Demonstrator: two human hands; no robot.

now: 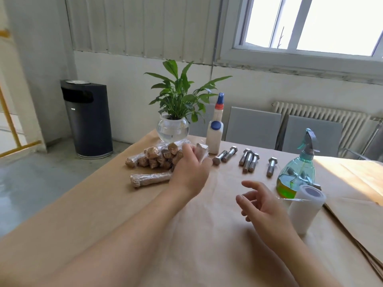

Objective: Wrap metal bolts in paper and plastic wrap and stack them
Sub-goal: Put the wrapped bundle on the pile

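Nearest us, the right hand (267, 206) hovers over the paper-covered worktop (145, 224), fingers loosely curled and spread, holding nothing. Just to its right stands the roll of plastic wrap (306, 210), upright, with the spray bottle (298, 172) behind it.

Further out, the left hand (191, 168) is closed around a wrapped bolt (202, 152) — its head end pokes out past the fingers, long axis running away from us and slightly rightward. The hand sits against the right edge of the pile of wrapped bolts (157, 157); one wrapped bolt lies apart in front of the pile.

We judge this to be the stacking step: the pile lies directly left of the grip, so a short leftward set-down should finish it.

Beyond, the bare bolts (248, 160) lie in a row — nearer the right hand. Glue bottle (215, 131) and plant (178, 96) at the far edge.
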